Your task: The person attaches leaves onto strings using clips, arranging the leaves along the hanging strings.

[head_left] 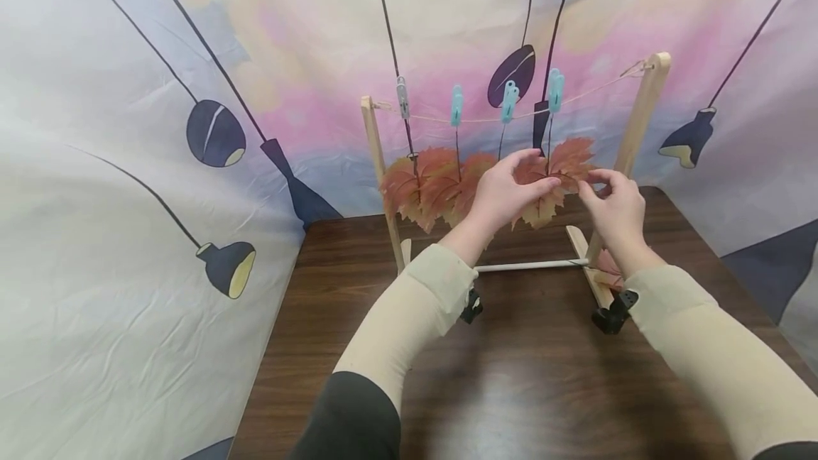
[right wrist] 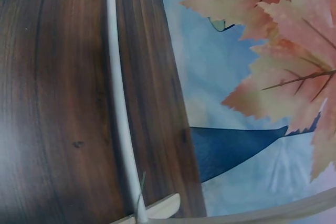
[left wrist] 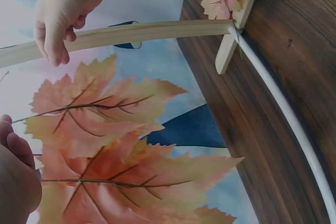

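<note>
In the head view a row of orange-red maple leaves (head_left: 434, 183) hangs by dark stems from clothespins (head_left: 456, 106) on a string. My left hand (head_left: 505, 190) is at the rightmost hanging leaf (head_left: 569, 162), its thumb and index finger spread apart in front of it. My right hand (head_left: 616, 208) is beside that leaf's right edge, fingers bent loosely. In the left wrist view, a gap shows between my right hand (left wrist: 71, 14) and the nearest leaf (left wrist: 100, 103). My left fingertips lie near its stem. The right wrist view shows leaves (right wrist: 299, 77) but no hand.
The string runs between two wooden posts (head_left: 642, 112) of a stand with a white crossbar (head_left: 533, 265). Another leaf (head_left: 608, 268) lies by the stand's right foot. The stand is on a brown wooden table (head_left: 511, 389), with a painted cloth (head_left: 307, 34) behind.
</note>
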`<action>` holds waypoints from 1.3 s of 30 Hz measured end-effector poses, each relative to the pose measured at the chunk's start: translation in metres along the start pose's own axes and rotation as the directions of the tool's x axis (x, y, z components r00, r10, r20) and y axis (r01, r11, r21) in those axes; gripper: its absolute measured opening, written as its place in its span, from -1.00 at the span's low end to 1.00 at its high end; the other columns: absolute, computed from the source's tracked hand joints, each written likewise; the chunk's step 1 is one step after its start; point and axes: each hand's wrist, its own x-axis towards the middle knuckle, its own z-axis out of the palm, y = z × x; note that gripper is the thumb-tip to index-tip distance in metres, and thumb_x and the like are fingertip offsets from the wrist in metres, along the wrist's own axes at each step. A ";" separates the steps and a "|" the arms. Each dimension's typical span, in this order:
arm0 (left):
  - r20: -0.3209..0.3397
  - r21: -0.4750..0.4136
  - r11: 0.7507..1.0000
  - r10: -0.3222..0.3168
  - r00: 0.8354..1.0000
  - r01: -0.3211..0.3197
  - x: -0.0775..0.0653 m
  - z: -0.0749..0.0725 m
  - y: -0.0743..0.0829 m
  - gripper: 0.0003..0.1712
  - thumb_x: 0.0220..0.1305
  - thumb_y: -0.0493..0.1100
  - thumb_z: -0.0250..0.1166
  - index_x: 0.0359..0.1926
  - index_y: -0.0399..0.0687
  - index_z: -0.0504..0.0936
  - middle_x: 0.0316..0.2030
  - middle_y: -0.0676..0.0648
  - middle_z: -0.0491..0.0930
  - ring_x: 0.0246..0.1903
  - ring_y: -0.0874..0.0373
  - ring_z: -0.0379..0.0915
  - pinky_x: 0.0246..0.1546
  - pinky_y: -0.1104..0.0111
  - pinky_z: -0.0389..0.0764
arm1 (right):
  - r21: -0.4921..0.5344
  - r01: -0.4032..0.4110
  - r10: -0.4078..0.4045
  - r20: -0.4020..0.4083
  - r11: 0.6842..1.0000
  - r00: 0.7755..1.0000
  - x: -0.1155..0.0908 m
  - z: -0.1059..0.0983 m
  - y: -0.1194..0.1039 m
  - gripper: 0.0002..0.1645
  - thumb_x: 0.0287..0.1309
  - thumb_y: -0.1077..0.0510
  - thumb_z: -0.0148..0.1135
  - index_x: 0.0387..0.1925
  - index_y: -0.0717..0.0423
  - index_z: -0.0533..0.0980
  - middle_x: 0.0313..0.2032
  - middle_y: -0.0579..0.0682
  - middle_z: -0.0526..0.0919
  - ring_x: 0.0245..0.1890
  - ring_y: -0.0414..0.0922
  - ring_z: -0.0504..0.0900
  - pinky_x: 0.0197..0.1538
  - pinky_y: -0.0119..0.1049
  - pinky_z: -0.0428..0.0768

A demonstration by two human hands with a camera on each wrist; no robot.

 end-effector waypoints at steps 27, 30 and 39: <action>-0.044 -0.095 0.994 -0.066 0.997 0.062 -0.022 0.006 -0.060 -0.40 0.06 0.16 0.37 0.14 0.19 0.50 -0.06 0.24 0.56 -0.05 0.26 0.44 -0.10 0.44 0.46 | -0.083 -0.092 0.102 0.127 0.992 0.987 -0.030 0.008 0.062 -0.51 0.29 0.00 0.07 0.09 0.28 0.45 -0.29 0.20 0.49 -0.16 0.15 0.36 -0.14 0.03 0.25; -0.040 -0.111 0.991 -0.082 0.996 0.077 -0.026 0.005 -0.066 -0.39 0.07 0.15 0.37 0.16 0.17 0.49 -0.06 0.25 0.55 -0.05 0.29 0.44 -0.09 0.44 0.47 | -0.101 -0.089 0.104 0.150 0.991 0.983 -0.033 0.009 0.068 -0.51 0.30 0.00 0.06 0.09 0.28 0.45 -0.27 0.21 0.51 -0.15 0.17 0.37 -0.15 0.05 0.26; -0.063 -0.144 0.980 -0.150 0.987 0.140 -0.042 0.008 -0.095 -0.40 0.07 0.16 0.37 0.14 0.15 0.51 -0.05 0.22 0.56 0.09 0.20 0.37 0.05 0.29 0.41 | -0.131 -0.043 0.069 0.201 0.990 0.977 -0.039 0.015 0.086 -0.48 0.32 0.01 0.04 0.10 0.36 0.42 -0.21 0.32 0.53 -0.14 0.22 0.38 -0.11 0.11 0.28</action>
